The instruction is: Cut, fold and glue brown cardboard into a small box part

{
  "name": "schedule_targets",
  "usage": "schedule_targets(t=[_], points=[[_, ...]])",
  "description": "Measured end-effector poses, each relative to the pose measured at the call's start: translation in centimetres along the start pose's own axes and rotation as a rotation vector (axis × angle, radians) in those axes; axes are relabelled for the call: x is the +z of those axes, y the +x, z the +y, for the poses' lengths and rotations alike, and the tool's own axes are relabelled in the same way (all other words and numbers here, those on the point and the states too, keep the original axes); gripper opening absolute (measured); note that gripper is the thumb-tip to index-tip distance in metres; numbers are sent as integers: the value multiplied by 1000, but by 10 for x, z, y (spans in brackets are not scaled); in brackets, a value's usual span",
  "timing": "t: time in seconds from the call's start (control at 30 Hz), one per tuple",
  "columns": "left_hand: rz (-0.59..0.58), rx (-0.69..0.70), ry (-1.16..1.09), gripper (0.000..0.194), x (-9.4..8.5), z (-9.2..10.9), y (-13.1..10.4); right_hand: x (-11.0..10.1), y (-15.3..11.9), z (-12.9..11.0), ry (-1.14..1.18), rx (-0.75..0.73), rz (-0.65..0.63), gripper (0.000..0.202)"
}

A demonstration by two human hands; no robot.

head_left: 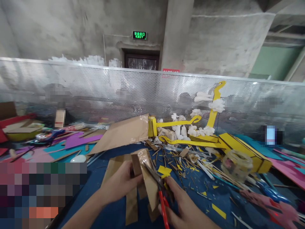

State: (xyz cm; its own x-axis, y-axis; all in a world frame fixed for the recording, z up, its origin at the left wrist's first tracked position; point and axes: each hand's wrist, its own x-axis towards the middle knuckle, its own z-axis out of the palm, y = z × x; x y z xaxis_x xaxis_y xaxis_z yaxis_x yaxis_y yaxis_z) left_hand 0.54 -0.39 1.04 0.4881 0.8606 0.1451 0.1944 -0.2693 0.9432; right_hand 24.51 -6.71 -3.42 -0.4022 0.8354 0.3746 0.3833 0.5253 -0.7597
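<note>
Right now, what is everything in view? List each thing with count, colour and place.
cardboard piece: one, brown, held at centre front
scissors: one, red handles, blades at the cardboard piece
cardboard sheet: one, brown, propped behind
yellow model: one, yellow with white foam lumps, right of centre
jar: one, clear, lying before the yellow model
paper scraps: many, purple, teal, pink, left
table: one, blue, strewn with offcuts
mesh screen: one, silver, across the back
exit sign: one, green, above the door
left hand: grips cardboard piece
right hand: holds scissors

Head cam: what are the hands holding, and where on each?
Left hand grips a brown cardboard piece by its upper left edge; right hand holds red-handled scissors by the handles.
</note>
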Motion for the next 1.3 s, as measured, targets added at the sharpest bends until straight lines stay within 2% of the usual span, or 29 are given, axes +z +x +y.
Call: schedule_targets(t=[0.17,0.3,0.43,0.53,0.87,0.97,1.07,1.2,1.3], points=[[20,6,70,17,-3,-2,0,-6,1,-4,54,56,-42,43],[3,32,72,19,-5,-4,0,-7,-1,-4,-13,33,-2,38],[-4,30,69,16,-6,-2,1,-4,-2,0,3,78,2,23],[0,18,82,14,-5,2,1,-3,-1,2,33,119,-9,19],[68,37,121,15,-2,3,3,-4,1,5,30,108,-11,9],[74,40,120,15,-2,2,3,-4,3,4,78,87,-24,10],[52,43,100,19,-1,-1,3,1,5,6,163,127,-8,15],[48,37,72,30,-1,-8,0,10,0,12,294,200,-30,44],[63,6,155,35,-2,-7,-4,10,-7,15,237,232,-84,56]])
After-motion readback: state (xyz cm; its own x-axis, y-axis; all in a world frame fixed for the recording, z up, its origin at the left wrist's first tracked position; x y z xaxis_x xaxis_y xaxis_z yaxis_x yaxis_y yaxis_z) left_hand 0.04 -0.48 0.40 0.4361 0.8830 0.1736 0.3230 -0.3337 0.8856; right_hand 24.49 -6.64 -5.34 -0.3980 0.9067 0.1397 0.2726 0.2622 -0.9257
